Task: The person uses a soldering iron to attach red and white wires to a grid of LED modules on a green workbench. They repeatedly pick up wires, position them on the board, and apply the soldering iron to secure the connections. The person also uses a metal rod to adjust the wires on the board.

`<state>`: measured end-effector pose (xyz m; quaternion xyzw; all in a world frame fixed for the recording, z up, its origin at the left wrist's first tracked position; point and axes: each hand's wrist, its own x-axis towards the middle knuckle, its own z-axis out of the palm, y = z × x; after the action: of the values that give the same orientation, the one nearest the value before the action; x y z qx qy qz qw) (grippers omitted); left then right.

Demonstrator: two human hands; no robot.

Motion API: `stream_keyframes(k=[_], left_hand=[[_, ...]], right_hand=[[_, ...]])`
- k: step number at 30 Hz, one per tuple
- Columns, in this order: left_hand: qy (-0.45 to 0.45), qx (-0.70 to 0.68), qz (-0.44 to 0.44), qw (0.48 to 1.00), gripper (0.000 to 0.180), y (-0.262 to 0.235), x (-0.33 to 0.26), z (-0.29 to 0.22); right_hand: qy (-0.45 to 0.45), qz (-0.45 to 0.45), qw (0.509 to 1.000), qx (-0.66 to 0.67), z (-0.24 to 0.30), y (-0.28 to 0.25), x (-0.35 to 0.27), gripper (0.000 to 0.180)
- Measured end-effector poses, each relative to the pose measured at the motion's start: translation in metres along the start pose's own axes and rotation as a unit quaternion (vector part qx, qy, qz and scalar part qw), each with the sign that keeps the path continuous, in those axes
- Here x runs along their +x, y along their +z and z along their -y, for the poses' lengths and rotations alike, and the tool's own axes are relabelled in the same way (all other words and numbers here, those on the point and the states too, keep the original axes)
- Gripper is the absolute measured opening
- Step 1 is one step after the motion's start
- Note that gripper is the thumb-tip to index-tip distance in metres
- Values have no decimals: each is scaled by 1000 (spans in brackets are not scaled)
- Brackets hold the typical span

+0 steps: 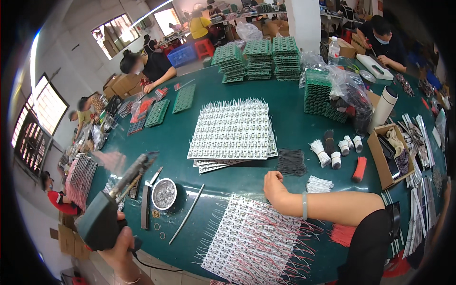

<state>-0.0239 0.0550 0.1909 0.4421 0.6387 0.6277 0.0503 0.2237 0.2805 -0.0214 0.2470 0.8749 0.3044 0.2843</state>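
Note:
My left hand (122,244) is wrapped round the grip of a dark soldering gun (99,221), its metal barrel pointing up and away. At the near edge of a pile of short black wires (291,162), my right hand (275,186) has its fingers curled together; what they hold, if anything, is hidden. Below that hand lies a white panel of small circuit boards (242,232), with red and white wires sticking out along its rows. White wires (319,184) lie just beyond my right wrist. Red wires (343,233) are partly covered by my right forearm.
Stacked white board panels (230,130) stand mid-table. A metal bowl (164,194) and a thin rod (186,213) lie left. Green tray stacks (259,59), a flask (383,110) and a cardboard box (380,164) stand farther off. Across the table, co-workers sit.

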Motion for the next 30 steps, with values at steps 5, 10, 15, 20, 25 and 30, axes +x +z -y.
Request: stream_keyframes(k=[5,10,15,20,25,30], left_hand=[[-145,-118,23,982,59,52,-38,32],[-231,-148,85,958,44,64,-60,56],[-293,-185,126,930,25,72,-64,76],[-280,-152,153,935,28,59,-75,97],[-314,-207,145,915,30,50,-85,89],[-259,-198,177,929,32,36,-94,95]], right_hand=[[14,35,999,3,2,12,-1,21],[7,-64,971,231,-16,13,-7,17],[55,-175,938,294,-15,49,-18,13],[37,-159,961,222,-32,32,-23,12],[5,-185,978,99,-32,18,-18,5],[-33,-170,983,53,-15,26,-10,6]])
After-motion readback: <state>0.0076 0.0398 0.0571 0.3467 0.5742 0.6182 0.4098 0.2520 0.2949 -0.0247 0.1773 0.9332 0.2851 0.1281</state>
